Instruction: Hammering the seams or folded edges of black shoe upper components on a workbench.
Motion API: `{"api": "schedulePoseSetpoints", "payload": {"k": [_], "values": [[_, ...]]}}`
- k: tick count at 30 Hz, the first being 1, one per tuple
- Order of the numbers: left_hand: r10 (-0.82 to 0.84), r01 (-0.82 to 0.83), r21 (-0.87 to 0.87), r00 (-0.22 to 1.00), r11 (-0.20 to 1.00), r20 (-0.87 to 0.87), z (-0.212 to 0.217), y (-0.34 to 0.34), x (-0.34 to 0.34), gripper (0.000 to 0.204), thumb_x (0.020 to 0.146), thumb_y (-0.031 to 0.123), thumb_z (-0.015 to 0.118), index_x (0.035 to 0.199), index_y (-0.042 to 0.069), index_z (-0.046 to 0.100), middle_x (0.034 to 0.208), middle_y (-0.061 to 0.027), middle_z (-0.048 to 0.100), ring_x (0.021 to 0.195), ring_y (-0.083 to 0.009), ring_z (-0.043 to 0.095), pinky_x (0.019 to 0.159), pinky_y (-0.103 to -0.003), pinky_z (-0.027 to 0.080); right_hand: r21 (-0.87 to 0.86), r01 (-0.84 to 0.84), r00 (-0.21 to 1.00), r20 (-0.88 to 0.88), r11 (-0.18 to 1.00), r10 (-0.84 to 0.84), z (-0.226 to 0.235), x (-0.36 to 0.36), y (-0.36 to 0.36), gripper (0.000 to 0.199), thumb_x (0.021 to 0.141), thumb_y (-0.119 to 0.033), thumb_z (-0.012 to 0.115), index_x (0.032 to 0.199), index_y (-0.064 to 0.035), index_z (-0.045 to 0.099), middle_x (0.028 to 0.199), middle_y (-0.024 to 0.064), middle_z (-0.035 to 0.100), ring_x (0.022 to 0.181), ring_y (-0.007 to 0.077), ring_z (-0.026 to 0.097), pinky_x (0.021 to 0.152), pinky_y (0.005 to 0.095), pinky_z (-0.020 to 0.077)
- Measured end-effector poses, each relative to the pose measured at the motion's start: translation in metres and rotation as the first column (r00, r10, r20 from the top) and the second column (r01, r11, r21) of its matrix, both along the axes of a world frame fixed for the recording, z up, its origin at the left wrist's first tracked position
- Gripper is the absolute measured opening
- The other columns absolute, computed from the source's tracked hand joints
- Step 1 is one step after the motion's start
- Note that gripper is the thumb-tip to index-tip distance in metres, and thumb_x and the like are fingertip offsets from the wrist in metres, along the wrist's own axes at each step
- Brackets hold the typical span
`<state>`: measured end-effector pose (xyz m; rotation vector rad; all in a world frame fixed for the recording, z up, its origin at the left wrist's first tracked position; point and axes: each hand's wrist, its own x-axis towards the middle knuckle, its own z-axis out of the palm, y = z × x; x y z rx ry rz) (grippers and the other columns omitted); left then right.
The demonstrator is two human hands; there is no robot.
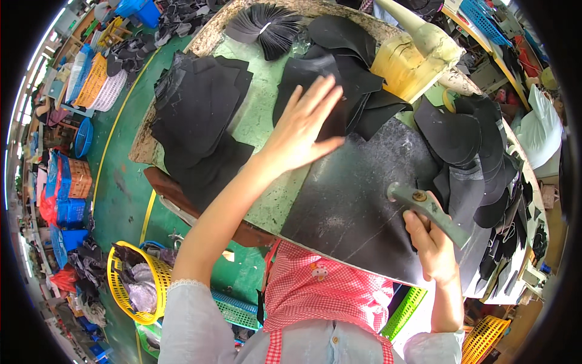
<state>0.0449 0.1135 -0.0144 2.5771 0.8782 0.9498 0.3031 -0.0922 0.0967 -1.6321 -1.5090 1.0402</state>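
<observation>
My left hand (306, 121) reaches forward with its fingers spread, over or on a pile of black cut pieces (309, 73); whether it touches them is hard to tell. My right hand (431, 246) is wrapped round the handle of a hammer (441, 217). Its metal head is held above a dark, scuffed flat sheet (357, 200) on the table. Another stack of black cut pieces (197, 103) lies to the left. More black rounded pieces (451, 130) overlap on the right.
A fanned bundle of black strips (265, 27) lies at the far edge. Beside it stands a yellowish block-like thing (403, 67). A yellow basket (159, 285) with grey material stands on the green floor (124, 164) at left. A white bag (539, 130) hangs at right.
</observation>
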Motion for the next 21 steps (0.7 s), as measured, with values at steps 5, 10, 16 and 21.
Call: {"api": "schedulePoseSetpoints", "payload": {"k": [5, 10, 16, 21], "values": [[-0.086, 0.079, -0.098, 0.994, 0.992, -0.074, 0.009, -0.002, -0.022, 0.045, 0.107, 0.013, 0.055, 0.152, 0.007, 0.055, 0.152, -0.0104, 0.063, 0.155, -0.0318, 0.043, 0.129, -0.057, 0.029, -0.135, 0.104, 0.988, -0.098, 0.985, -0.117, 0.006, 0.021, -0.021, 0.017, 0.102, -0.002, 0.067, 0.117, 0.0065, 0.066, 0.076, 0.0043, 0.052, 0.063, 0.0091, 0.042, 0.057, 0.0306, 0.0335], [-0.280, 0.270, -0.257, 0.960, 0.928, -0.005, 0.033, -0.110, -0.015, 0.034, 0.090, 0.008, 0.062, 0.120, 0.008, 0.079, 0.154, -0.0064, 0.060, 0.158, -0.0423, 0.035, 0.128, -0.065, 0.024, -0.134, 0.045, 0.998, -0.032, 0.990, -0.050, 0.006, 0.029, -0.023, 0.019, 0.101, -0.001, 0.068, 0.119, 0.0042, 0.067, 0.073, 0.0065, 0.055, 0.065, 0.0088, 0.047, 0.057, 0.0308, 0.0375], [-0.399, 0.268, -0.481, 0.897, 0.835, -0.192, 0.062, -0.200, -0.008, 0.062, 0.085, 0.041, 0.081, 0.136, 0.008, 0.069, 0.157, -0.0196, 0.052, 0.139, -0.0408, 0.050, 0.113, -0.058, 0.042, -0.211, -0.307, 0.937, 0.102, 0.928, 0.333, -0.001, -0.001, -0.013, 0.021, 0.098, -0.012, 0.071, 0.110, -0.0005, 0.057, 0.081, 0.0191, 0.063, 0.070, 0.0378, 0.066, 0.064, 0.0460, 0.0511], [-0.227, 0.204, -0.302, 0.973, 0.931, -0.042, 0.034, -0.140, 0.009, 0.048, 0.085, 0.024, 0.083, 0.130, 0.013, 0.073, 0.127, -0.0060, 0.065, 0.112, -0.0306, 0.057, 0.098, -0.046, 0.047, -0.175, -0.345, 0.874, 0.297, 0.922, 0.383, -0.017, -0.009, -0.025, 0.022, 0.097, -0.008, 0.071, 0.117, -0.0036, 0.061, 0.087, 0.0162, 0.058, 0.071, 0.0412, 0.070, 0.060, 0.0482, 0.0524]]}}
